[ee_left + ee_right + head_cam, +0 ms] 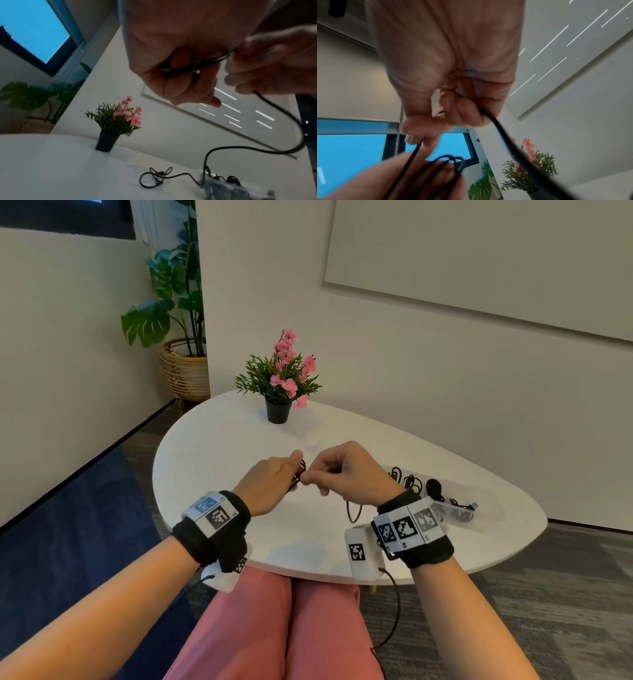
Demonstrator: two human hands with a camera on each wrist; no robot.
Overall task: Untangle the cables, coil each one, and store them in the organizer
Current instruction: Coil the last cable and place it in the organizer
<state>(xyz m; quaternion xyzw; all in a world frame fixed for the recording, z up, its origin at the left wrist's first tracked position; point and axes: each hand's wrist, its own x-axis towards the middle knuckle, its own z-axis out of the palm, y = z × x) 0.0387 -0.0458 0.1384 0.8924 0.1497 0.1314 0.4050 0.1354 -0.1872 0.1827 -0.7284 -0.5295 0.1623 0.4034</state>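
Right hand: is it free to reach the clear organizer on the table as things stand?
Probably not yet. The right hand pinches the black cable that the left hand is coiling. The organizer lies close on its right, nothing between.

No words, brand names or numbers can be read. The only signs are black-and-white square code markers: on the left wristband [213, 513] at about 8 o'clock in the head view, and on the right wristband [409, 527] and the white box [359, 553] beside it at about 5 o'clock; tiny characters beside them are too small to tell
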